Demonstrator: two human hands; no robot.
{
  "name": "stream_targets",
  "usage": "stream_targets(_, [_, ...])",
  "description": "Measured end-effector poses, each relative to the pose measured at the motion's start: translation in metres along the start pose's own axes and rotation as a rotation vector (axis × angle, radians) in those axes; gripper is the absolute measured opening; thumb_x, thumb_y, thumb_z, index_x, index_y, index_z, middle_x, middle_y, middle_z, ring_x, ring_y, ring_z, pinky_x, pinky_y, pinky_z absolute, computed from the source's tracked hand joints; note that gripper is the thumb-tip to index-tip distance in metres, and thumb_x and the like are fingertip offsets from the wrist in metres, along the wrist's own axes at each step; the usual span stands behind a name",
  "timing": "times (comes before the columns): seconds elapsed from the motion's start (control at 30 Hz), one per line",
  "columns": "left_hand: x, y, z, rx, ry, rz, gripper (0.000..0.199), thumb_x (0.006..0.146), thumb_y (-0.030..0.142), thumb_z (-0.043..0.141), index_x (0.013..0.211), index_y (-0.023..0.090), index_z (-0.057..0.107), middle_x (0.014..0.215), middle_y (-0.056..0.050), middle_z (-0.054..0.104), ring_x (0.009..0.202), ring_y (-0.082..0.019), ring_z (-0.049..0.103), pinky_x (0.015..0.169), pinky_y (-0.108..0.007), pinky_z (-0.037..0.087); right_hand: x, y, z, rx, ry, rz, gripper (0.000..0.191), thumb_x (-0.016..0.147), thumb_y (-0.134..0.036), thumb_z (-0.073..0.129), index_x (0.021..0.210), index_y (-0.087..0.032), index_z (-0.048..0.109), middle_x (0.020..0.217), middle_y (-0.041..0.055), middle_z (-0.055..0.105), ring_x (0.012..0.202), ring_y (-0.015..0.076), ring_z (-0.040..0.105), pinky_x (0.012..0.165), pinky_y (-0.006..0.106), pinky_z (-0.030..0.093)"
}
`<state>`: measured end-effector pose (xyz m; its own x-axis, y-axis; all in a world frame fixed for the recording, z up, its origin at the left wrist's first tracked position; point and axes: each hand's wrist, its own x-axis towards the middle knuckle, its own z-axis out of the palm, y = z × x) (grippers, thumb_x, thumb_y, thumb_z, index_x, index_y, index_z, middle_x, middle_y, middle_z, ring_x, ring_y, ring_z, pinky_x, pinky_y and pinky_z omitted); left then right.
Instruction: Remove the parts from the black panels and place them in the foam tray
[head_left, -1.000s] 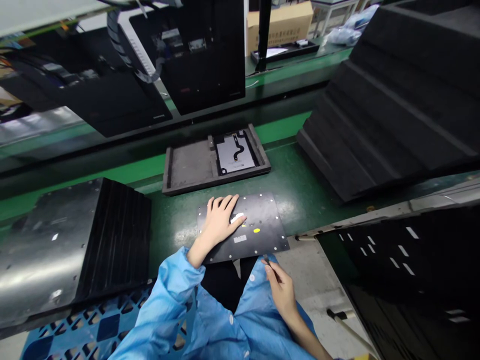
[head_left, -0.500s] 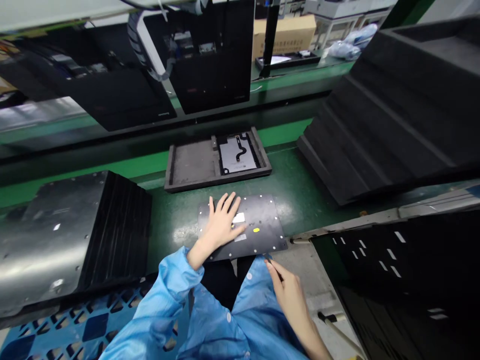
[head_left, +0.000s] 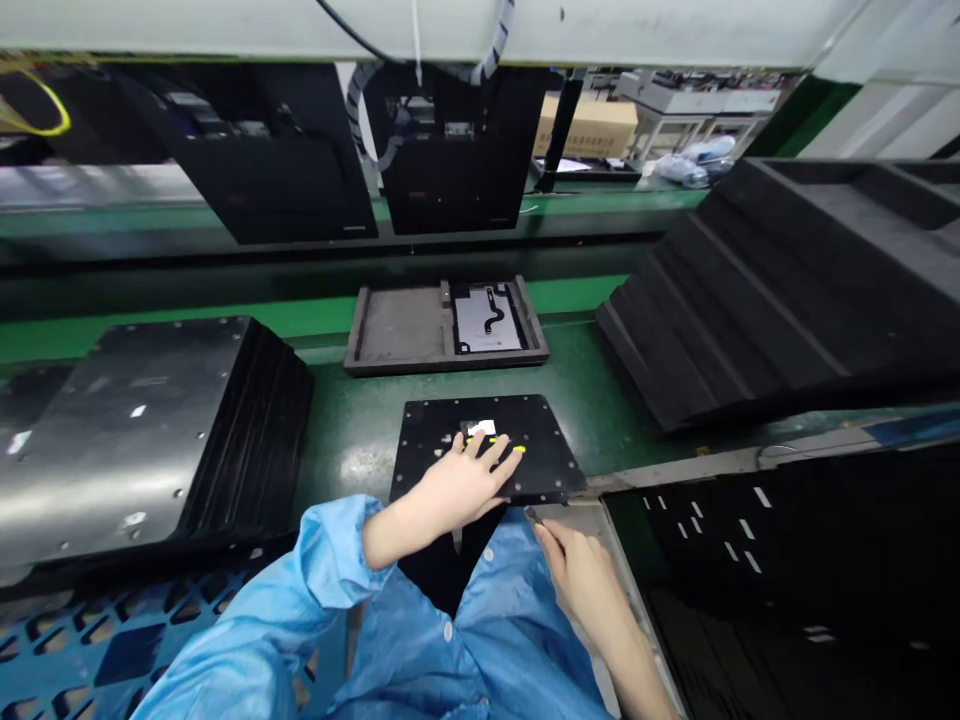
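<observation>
A flat black panel with screws round its rim, a white label and yellow marks lies at the bench's near edge. My left hand rests over its middle and near edge, palm down with the fingers spread, holding nothing. Just below the panel's near right corner, my right hand is closed on a small dark tool, whose tip points up toward that edge. Most of the tool is hidden in my fingers. Behind the panel sits a dark foam tray with a silver-faced module in its right compartment.
Stacked black panels stand at the left, above a blue plastic crate. A tall stack of foam trays leans at the right. Dark panels with white labels lie at lower right. Two monitors hang beyond the bench.
My left hand has slid toward the panel's near edge, uncovering its upper left part. My right hand stays by the near right corner. The head view has tilted up.
</observation>
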<state>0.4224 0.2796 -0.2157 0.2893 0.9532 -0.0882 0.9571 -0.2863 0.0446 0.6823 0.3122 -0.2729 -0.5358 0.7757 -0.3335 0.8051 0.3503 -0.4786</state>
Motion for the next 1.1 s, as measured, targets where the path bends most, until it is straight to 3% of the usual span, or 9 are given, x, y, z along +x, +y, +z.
stream_targets(0.1, [0.007,-0.025,-0.037,-0.131,0.054,0.001,0.057,0.111,0.04,0.061,0.165,0.022,0.055,0.158,-0.013,0.068,0.136,-0.031,0.071,0.106,-0.041,0.063,0.001,0.006,0.0,-0.016,0.008,-0.016,0.042,0.115,-0.043,0.041,0.106,-0.028,0.079,0.095,0.0094,0.085,0.094,0.0369,0.083,0.069,0.037,0.047])
stream_targets(0.17, [0.015,-0.044,-0.055,-0.222,0.054,-0.028,0.051,0.111,0.043,0.062,0.159,0.026,0.062,0.148,-0.009,0.075,0.127,-0.027,0.076,0.102,-0.034,0.061,0.001,0.013,-0.001,-0.011,0.043,-0.072,0.042,0.115,-0.044,0.041,0.108,-0.028,0.08,0.094,0.0083,0.085,0.092,0.036,0.083,0.069,0.038,0.051])
stream_targets(0.27, [0.03,-0.07,-0.074,-0.338,0.033,-0.022,0.046,0.11,0.047,0.062,0.151,0.028,0.071,0.142,-0.005,0.079,0.124,-0.025,0.078,0.102,-0.029,0.056,0.008,0.015,-0.007,0.014,0.16,-0.235,0.039,0.115,-0.045,0.044,0.118,-0.029,0.079,0.109,0.0069,0.085,0.098,0.0318,0.083,0.075,0.037,0.058])
stream_targets(0.37, [0.043,-0.091,-0.087,-0.419,0.005,-0.001,0.044,0.11,0.049,0.062,0.147,0.028,0.075,0.144,-0.002,0.078,0.128,-0.023,0.075,0.104,-0.027,0.052,0.03,0.0,-0.015,-0.059,0.252,-0.374,0.034,0.112,-0.047,0.055,0.13,-0.028,0.077,0.129,0.0078,0.079,0.098,0.0287,0.082,0.078,0.037,0.063])
stream_targets(0.6, [0.06,-0.119,-0.104,-0.537,-0.087,-0.021,0.056,0.104,0.06,0.063,0.145,0.025,0.077,0.143,-0.003,0.078,0.124,-0.023,0.074,0.098,-0.026,0.05,0.098,-0.052,-0.026,-0.476,0.105,-0.701,0.058,0.1,-0.041,0.077,0.155,-0.028,0.066,0.162,0.014,0.061,0.101,0.0305,0.083,0.072,0.038,0.067])
stream_targets(0.7, [0.063,-0.124,-0.107,-0.587,-0.117,-0.002,0.059,0.102,0.061,0.064,0.143,0.021,0.078,0.14,-0.005,0.08,0.12,-0.022,0.075,0.095,-0.025,0.052,0.108,-0.054,-0.031,-0.573,0.162,-0.882,0.057,0.1,-0.035,0.077,0.156,-0.025,0.067,0.161,0.0156,0.064,0.09,0.0273,0.083,0.067,0.034,0.064])
stream_targets(0.8, [0.067,-0.13,-0.109,-0.606,-0.109,0.006,0.061,0.099,0.062,0.066,0.14,0.018,0.079,0.139,-0.007,0.08,0.12,-0.023,0.074,0.097,-0.026,0.053,0.112,-0.052,-0.041,-0.657,0.192,-1.168,0.043,0.106,-0.019,0.062,0.147,-0.025,0.074,0.152,0.0129,0.071,0.074,0.0192,0.079,0.062,0.031,0.058])
stream_targets(0.87, [0.071,-0.133,-0.109,-0.618,-0.107,0.006,0.061,0.098,0.063,0.066,0.137,0.019,0.08,0.14,-0.007,0.079,0.122,-0.023,0.074,0.099,-0.027,0.053,0.116,-0.056,-0.054,-0.67,0.234,-1.27,0.043,0.108,-0.011,0.052,0.138,-0.026,0.08,0.144,0.0103,0.077,0.073,0.0175,0.077,0.061,0.031,0.056])
stream_targets(1.1, [0.079,-0.141,-0.115,-0.637,-0.123,0.017,0.058,0.097,0.063,0.066,0.129,0.018,0.084,0.133,-0.007,0.082,0.117,-0.024,0.076,0.097,-0.028,0.055,0.113,-0.096,-0.135,-0.586,0.381,-1.133,0.039,0.117,-0.028,0.047,0.12,-0.023,0.086,0.103,0.0086,0.087,0.068,0.0181,0.075,0.06,0.032,0.052])
